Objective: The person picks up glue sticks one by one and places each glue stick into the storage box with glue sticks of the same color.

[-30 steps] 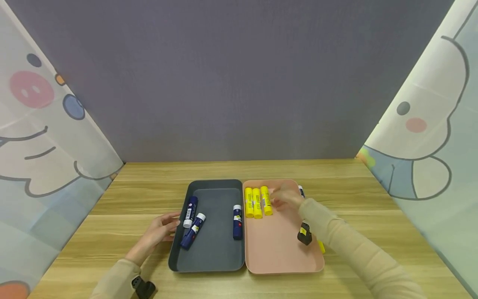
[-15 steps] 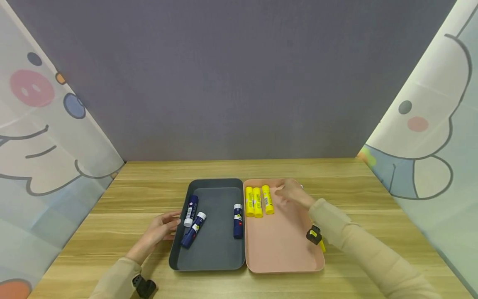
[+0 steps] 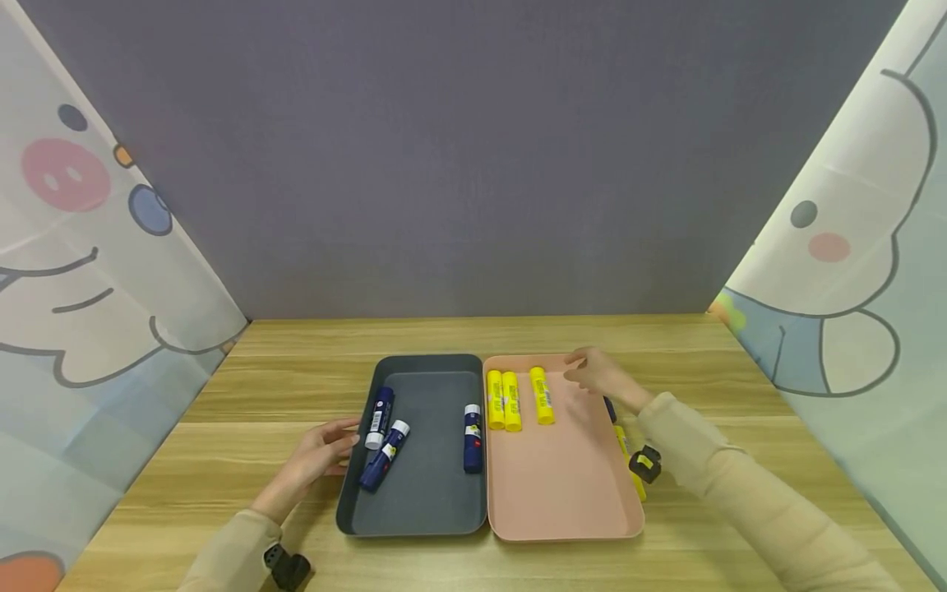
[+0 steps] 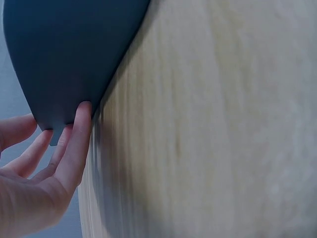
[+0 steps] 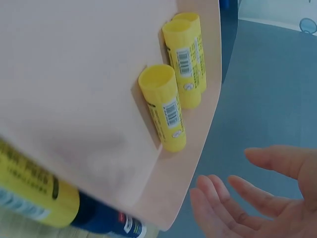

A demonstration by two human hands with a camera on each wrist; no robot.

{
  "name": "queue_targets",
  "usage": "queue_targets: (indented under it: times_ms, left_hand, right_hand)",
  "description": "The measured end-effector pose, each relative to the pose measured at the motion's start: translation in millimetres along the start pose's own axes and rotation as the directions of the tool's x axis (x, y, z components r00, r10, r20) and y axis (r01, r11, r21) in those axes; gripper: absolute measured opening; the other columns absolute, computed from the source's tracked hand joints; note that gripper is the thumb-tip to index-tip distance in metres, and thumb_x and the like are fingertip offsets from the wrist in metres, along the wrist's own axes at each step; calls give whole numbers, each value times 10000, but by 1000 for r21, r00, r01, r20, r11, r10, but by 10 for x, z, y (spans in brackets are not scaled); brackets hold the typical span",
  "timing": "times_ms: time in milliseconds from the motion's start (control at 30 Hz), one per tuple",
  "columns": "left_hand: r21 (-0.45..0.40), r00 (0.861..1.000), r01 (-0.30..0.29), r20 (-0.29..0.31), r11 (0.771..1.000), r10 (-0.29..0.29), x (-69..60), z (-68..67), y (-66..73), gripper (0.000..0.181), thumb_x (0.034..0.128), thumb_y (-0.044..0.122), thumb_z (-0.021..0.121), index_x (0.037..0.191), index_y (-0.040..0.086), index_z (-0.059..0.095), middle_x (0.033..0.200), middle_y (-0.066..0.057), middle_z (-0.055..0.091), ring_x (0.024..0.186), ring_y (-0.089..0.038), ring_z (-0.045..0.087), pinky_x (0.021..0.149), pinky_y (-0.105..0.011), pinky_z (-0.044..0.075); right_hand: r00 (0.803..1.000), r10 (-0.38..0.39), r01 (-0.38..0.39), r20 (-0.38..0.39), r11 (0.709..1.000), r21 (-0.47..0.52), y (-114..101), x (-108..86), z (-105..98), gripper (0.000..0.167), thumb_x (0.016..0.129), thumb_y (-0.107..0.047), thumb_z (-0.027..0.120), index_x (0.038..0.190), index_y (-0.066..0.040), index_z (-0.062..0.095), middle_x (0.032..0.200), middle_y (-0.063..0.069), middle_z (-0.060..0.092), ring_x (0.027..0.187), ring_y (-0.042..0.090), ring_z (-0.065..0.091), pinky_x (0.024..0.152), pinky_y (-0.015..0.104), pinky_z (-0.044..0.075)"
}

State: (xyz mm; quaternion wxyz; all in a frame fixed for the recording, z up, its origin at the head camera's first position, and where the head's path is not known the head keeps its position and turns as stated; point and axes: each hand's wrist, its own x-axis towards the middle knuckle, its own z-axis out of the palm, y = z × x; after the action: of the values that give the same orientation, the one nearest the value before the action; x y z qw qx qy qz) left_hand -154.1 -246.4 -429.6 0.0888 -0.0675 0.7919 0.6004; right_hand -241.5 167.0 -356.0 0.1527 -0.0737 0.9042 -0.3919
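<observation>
My left hand [image 3: 318,455] rests its fingertips against the outer left wall of a dark grey tray [image 3: 429,514]. In the left wrist view, its fingers [image 4: 77,141] are extended along the tray wall. My right hand [image 3: 605,380], holding nothing, hovers by the far right corner of a pink tray [image 3: 562,493], fingers spread and loosely bent. Inside the pink tray lie two yellow glue sticks [image 3: 495,400] side by side, with a third yellow glue stick [image 3: 542,395] a little to their right, nearest my right hand.
Several navy glue sticks, among them one at the right wall [image 3: 472,440] and one lying slanted [image 3: 385,456], are in the grey tray. Beyond the pink tray's right wall, a navy glue stick [image 5: 111,218] and a yellow glue stick [image 5: 37,186] lie on the wooden table.
My right hand has drawn away to the right from the third yellow glue stick, which has shifted slightly right of the other two. My left hand stays at the grey tray.
</observation>
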Motion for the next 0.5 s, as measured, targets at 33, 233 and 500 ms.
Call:
queue_targets:
  times_ms: [33, 233, 500]
  left_hand:
    - [1, 1000, -2, 1, 1000, 2, -2, 0, 1, 431, 872, 77, 517, 1253, -91, 405, 1068, -222, 558, 801, -208, 600, 650, -373, 508]
    - [-2, 1000, -9, 9, 1000, 9, -3, -5, -4, 437, 874, 86, 516, 1254, -96, 399, 1065, -217, 560, 808, -212, 601, 655, -375, 507]
    - [-8, 1000, -3, 3, 1000, 3, 0, -1, -6, 434, 874, 83, 516, 1254, -91, 403, 1046, -203, 567, 812, -220, 603, 659, -381, 506]
  right_hand:
    - [1000, 3, -3, -1, 1000, -4, 14, -6, -17, 401, 877, -95, 500, 1222, 98, 434, 1052, 263, 522, 901, 381, 550, 712, 408, 490]
    - [1000, -15, 14, -22, 999, -34, 105, -40, -128, 408, 882, -100, 484, 1220, 120, 421, 1049, 284, 521, 880, 370, 563, 688, 395, 494]
    - [998, -19, 15, -63, 998, -58, 229, -94, -230, 397, 870, -90, 496, 1184, 147, 441, 1028, 303, 536, 846, 365, 574, 690, 406, 492]
